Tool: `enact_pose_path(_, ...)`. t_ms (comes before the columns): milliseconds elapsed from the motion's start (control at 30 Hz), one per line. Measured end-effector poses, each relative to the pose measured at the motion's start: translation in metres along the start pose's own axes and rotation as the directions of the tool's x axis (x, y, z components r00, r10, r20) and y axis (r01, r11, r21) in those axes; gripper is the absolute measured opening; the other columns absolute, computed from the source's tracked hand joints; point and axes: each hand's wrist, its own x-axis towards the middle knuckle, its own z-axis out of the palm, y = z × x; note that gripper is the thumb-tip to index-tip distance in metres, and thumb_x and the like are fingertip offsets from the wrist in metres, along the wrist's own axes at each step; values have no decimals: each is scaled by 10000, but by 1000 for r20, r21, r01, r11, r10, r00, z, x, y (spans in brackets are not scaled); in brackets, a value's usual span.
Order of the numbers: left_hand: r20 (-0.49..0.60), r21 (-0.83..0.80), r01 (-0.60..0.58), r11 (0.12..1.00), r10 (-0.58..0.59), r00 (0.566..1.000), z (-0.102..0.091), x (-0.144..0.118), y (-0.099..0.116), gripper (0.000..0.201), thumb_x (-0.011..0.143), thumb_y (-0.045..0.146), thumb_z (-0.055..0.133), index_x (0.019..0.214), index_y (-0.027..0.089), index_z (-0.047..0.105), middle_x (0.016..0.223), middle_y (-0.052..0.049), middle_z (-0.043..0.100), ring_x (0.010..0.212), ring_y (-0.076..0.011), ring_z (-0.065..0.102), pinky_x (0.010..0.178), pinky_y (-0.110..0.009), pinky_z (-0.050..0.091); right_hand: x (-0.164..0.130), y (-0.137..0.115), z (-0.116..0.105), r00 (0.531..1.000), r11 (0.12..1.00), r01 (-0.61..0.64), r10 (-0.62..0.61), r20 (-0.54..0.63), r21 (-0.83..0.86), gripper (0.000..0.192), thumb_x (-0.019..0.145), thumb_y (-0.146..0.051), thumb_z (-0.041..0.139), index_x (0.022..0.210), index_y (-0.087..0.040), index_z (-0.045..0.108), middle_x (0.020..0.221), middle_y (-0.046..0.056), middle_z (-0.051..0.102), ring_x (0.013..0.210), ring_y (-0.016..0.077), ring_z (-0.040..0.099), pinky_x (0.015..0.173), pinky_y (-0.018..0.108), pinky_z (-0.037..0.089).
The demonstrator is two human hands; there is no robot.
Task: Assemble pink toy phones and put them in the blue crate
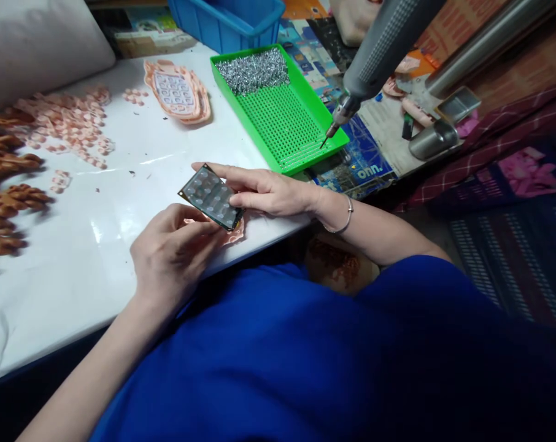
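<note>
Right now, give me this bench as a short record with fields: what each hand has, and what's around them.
left hand: left hand under the near end of the dark keypad board, fingers touching it
right hand: right hand pinching the board's right edge
under board: pink keypad piece, partly hidden
surface: white table
behind: green perforated tray with a heap of small silver parts
above tray: hanging electric screwdriver, tip down
far left: loose pink buttons

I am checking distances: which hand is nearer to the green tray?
Right. The right hand lies just below the green tray, on the keypad board; the left hand is farther, below the board.
</note>
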Motion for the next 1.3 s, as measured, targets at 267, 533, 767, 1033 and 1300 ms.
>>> enact_pose_path(267, 6, -6, -56, 998, 56, 998, -1, -2, -2, 88, 845, 258, 719, 836, 177, 752, 864, -64, 689, 657, -116, 602, 562, -232, 450, -2, 15, 4, 998, 999, -47, 47, 34, -10, 543, 1029, -300, 310, 1505, -147, 99, 842, -48, 434, 581, 3, 380, 533, 101, 358)
enact_pose_path(533, -11, 41, -90, 995, 91, 996, 1, -2, -2, 87, 857, 255, 702, 796, 202, 731, 850, -38, 681, 642, -105, 586, 539, -217, 419, -3, 7, -1, 988, 983, 42, -14, 154, -179, 555, 1021, -291, 198, 1521, -141, 10, 946, -30, 425, 795, 36, 446, 702, 159, 394)
enact_pose_path(767, -8, 29, -39, 999, 39, 999, 3, -2, -2, 130, 852, 313, 694, 787, 214, 749, 840, -52, 692, 679, -134, 608, 556, -237, 440, -3, 0, 2, 998, 942, 70, -65, 28, -327, 518, 1036, -290, 239, 1508, -81, 193, 914, -25, 467, 921, 95, 489, 890, 296, 462)
enact_pose_path(1033, -5, 47, -4, 999, 5, 1000, 4, -2, -2, 153, 852, 341, 692, 812, 217, 773, 816, -45, 685, 658, -127, 591, 545, -231, 420, 0, -3, 4, 998, 904, 63, -57, 27, -423, 492, 1022, -253, 274, 1482, -78, 252, 1011, 21, 562, 961, 123, 520, 896, 289, 436)
enact_pose_path(1300, 47, 99, -89, 991, 84, 995, -4, -2, -1, 168, 895, 324, 644, 871, 228, 780, 807, -42, 661, 670, -135, 591, 557, -235, 429, 4, -15, 13, 988, 846, -45, -40, -147, -531, 317, 930, -200, 479, 1220, -97, 552, 902, 16, 649, 839, 129, 568, 828, 259, 414)
